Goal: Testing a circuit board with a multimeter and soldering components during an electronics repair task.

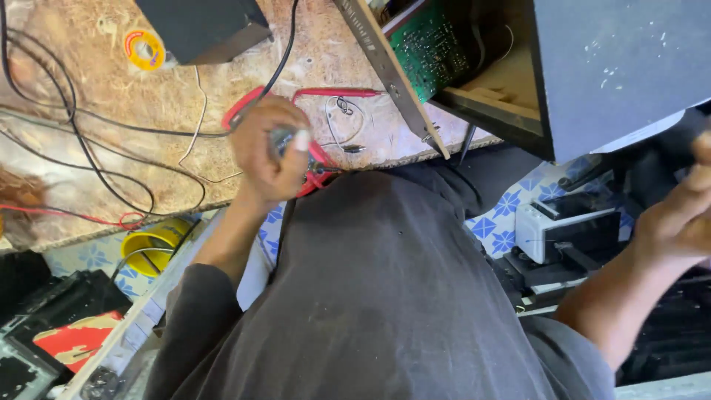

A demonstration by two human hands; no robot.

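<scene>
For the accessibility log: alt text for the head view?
Left hand grips a small tool above red leads on a worn workbench; right hand reaches right, beside an open speaker cabinet showing a green circuit board.

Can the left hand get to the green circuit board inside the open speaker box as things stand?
Probably yes. The left hand is closed on a small tool near the bench edge, and the circuit board sits exposed in the box's open back; only loose wires lie between.
</scene>
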